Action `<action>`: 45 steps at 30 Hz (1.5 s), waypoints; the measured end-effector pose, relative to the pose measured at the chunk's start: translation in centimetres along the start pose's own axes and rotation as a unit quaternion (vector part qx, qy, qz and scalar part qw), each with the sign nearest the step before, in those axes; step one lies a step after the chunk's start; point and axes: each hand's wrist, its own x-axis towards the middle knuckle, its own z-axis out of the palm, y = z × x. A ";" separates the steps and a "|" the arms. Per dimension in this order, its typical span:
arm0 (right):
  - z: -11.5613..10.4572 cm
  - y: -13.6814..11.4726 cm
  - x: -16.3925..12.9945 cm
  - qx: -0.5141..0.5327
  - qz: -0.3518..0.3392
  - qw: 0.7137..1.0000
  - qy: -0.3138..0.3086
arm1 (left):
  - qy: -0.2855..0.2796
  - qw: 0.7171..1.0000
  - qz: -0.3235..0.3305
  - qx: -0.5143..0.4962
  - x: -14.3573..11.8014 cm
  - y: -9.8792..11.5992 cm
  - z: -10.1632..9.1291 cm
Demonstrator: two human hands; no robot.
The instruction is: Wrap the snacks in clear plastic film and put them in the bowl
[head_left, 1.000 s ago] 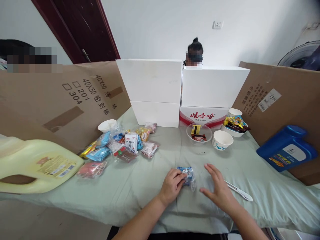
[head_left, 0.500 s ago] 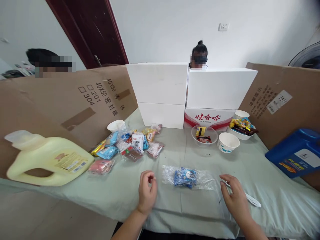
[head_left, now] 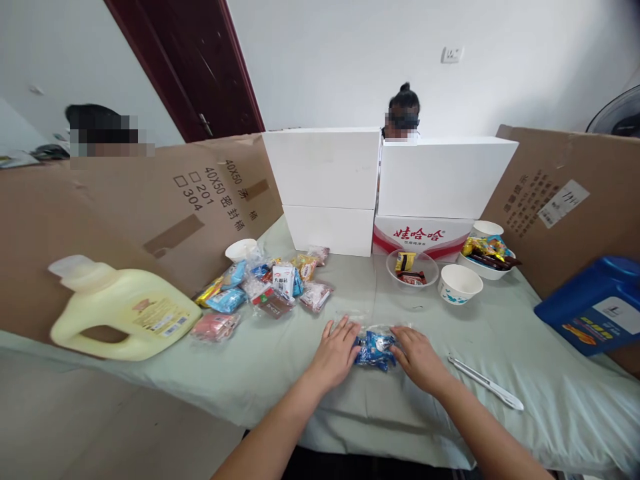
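Observation:
A clear plastic bag (head_left: 376, 328) with shiny blue packets (head_left: 376, 349) inside lies flat on the cloth in front of me. My left hand (head_left: 336, 350) rests palm down over the bag's left end, fingers stretched out and thumb against the packets. Over the right end lies my right hand (head_left: 417, 353), its fingers extended on the plastic and its thumb near the blue packets. Parts of the bag are hidden under both hands. To the right of my right hand is a slim white tool (head_left: 486, 383), lying slantwise; its exact kind is unclear.
Several wrapped snacks (head_left: 273, 283) are heaped at left, beside a yellow jug (head_left: 125, 310). A clear bowl (head_left: 413, 280), a paper bowl (head_left: 460, 285) and a filled white bowl (head_left: 485, 268) stand at right, near a blue bottle (head_left: 595, 307). White boxes (head_left: 325, 170) and cardboard (head_left: 210, 220) border the table.
My hands have come inward from either side of the bag onto its two ends, flattening out. My right hand has moved away from the white tool, now fully visible. The view has shifted slightly.

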 end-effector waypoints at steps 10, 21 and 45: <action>-3.1 -2.4 -3.1 -0.009 -0.084 0.996 0.005 | 0.050 0.994 0.083 -0.057 -2.8 0.5 -2.9; -3.8 -4.4 -1.5 0.119 -0.029 0.990 -0.062 | -0.024 0.996 0.037 -0.078 -3.3 2.2 -3.4; -1.2 -0.8 2.9 0.081 -0.088 0.990 -0.078 | 0.009 0.991 0.028 0.128 -6.0 -2.0 4.8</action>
